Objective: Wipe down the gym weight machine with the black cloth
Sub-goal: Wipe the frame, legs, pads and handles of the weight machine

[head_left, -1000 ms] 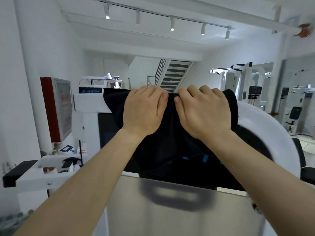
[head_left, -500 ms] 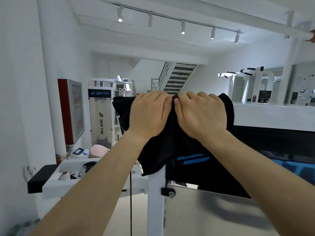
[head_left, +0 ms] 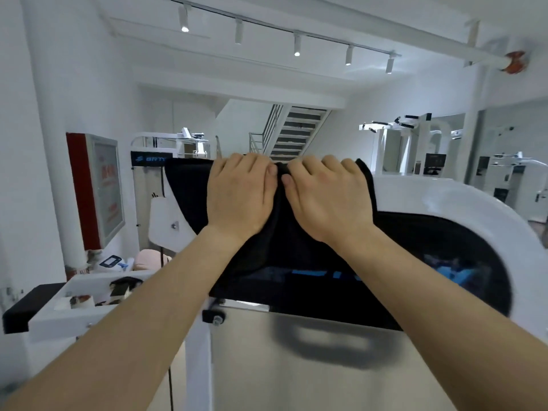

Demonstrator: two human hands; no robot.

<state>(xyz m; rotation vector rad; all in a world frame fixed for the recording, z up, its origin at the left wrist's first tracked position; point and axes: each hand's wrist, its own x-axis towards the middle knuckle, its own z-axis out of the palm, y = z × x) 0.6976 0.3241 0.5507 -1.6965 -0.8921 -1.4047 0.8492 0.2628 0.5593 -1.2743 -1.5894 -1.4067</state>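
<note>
The black cloth [head_left: 275,241] is draped over the top edge of the white weight machine [head_left: 444,200] in front of me. My left hand [head_left: 240,197] and my right hand [head_left: 329,200] lie side by side on the cloth, fingers curled over the top edge, thumbs almost touching. The cloth hangs down over the machine's black panel with blue lettering [head_left: 439,262]. Below that is a brushed metal shroud [head_left: 326,366] on a white post [head_left: 198,360].
A white tray arm with a black pad [head_left: 20,312] sticks out at lower left, holding small items. A red-edged sign box [head_left: 95,191] hangs on a white column at left. Other white machines [head_left: 415,143] and a staircase [head_left: 296,129] stand behind.
Both hands with the cloth have slid along the machine's top edge; the curved white end of the cover is back in view at right. The grip is unchanged.
</note>
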